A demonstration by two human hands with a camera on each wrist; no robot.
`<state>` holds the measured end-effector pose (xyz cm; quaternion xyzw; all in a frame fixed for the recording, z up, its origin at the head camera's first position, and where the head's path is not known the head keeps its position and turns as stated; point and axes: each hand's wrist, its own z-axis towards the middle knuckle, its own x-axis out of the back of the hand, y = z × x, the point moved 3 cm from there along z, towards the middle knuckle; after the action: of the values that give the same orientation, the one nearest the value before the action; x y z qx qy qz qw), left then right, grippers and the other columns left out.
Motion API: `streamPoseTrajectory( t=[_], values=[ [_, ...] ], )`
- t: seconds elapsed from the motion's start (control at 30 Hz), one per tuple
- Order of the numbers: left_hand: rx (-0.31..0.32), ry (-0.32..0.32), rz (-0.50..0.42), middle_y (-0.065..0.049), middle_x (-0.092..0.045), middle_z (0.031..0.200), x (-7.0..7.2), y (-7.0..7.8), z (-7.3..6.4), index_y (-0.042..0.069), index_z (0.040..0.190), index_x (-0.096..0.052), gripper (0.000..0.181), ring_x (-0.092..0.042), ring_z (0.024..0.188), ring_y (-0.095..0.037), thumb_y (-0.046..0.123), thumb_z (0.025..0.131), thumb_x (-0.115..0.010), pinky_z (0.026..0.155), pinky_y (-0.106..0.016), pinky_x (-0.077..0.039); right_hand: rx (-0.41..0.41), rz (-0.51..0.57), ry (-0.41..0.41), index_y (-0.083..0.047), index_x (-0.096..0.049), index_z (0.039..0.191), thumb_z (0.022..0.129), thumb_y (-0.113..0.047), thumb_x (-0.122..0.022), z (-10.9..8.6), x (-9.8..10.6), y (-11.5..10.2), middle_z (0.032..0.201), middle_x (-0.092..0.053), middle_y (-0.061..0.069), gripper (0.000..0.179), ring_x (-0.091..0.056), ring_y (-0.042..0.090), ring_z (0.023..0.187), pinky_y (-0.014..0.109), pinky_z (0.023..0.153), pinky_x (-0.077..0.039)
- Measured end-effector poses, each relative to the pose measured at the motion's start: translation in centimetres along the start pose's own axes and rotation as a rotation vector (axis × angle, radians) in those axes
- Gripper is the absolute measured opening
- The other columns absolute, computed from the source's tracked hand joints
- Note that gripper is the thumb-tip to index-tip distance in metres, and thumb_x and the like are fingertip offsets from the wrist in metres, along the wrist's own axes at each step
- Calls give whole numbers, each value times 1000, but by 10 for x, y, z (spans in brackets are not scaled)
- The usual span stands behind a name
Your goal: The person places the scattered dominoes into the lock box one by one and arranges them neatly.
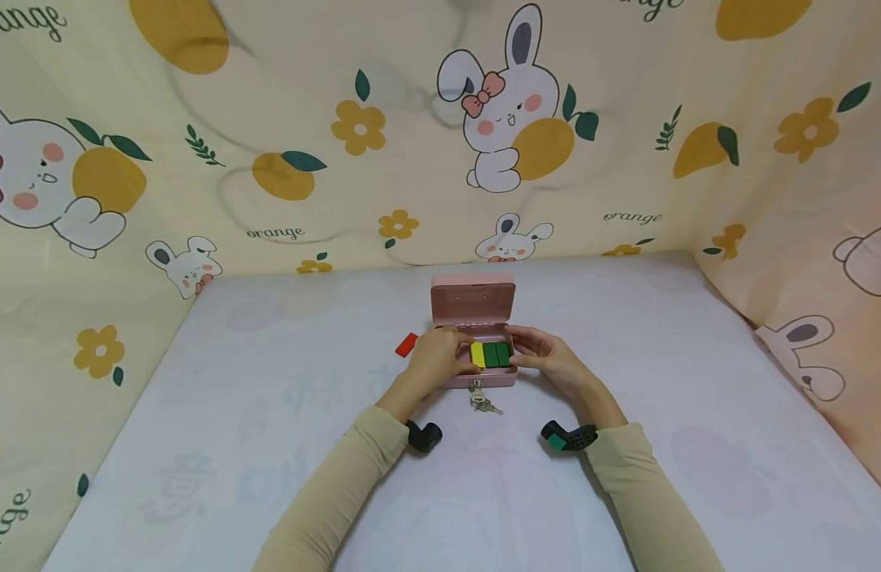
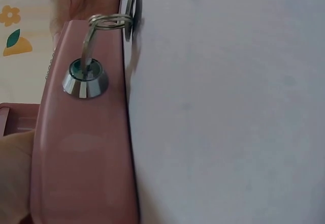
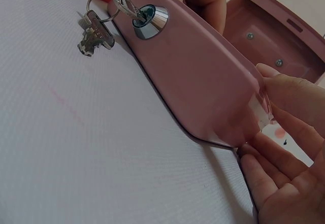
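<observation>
A pink metal cash box (image 1: 496, 380) stands with its lid (image 1: 473, 304) raised. Inside it, a yellow block (image 1: 477, 355) sits beside green blocks (image 1: 496, 355) at the right end. My left hand (image 1: 434, 356) reaches over the left part of the box, fingers and thumb pinching the yellow block at its far and near ends. At the box's right end, my right hand (image 1: 554, 361) holds the side wall, thumb at the rim and fingers along the outside in the right wrist view. From the front lock (image 2: 85, 79) hangs a key ring with keys (image 3: 95, 33).
A red block (image 1: 407, 344) lies on the white-covered table (image 1: 326, 477), left of the box and close to my left hand. Dark wrist devices (image 1: 569, 436) sit on both wrists. A printed cloth (image 1: 411, 95) hangs behind and along the sides.
</observation>
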<state>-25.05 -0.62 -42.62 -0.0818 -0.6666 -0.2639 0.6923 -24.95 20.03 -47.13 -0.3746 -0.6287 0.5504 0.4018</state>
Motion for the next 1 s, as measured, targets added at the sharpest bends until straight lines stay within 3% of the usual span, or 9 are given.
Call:
streamPoseTrajectory(
  t=[0.3,0.53,0.83,1.0],
  values=[
    [21,-14,83,-1,-73,105,-2,1,4,19,114,-72,53,-67,97,-18,53,74,-77,76,-32,-55,5,24,-4,6,-35,144,88,-5,-66,0,0,0,154,-30,25,65,-47,-12,119,7,101,-39],
    [30,-27,122,0,-73,104,-2,2,6,22,114,-72,51,-66,91,-17,55,74,-75,66,-27,-51,2,12,-5,4,-36,144,88,-6,-66,0,0,1,155,-30,24,65,-46,-8,122,7,100,-39],
    [31,-21,140,0,-72,94,-2,3,6,26,113,-73,49,-62,81,-16,55,74,-75,53,-23,-32,-8,5,0,4,-35,145,89,-6,-66,0,-1,1,155,-31,24,65,-46,-8,122,6,99,-39],
    [27,-15,148,2,-70,90,-3,3,7,26,111,-73,49,-56,74,-13,57,73,-75,52,-22,-29,-10,3,-2,3,-35,145,89,-7,-66,0,0,2,155,-30,23,65,-38,23,142,6,100,-39]
  ],
)
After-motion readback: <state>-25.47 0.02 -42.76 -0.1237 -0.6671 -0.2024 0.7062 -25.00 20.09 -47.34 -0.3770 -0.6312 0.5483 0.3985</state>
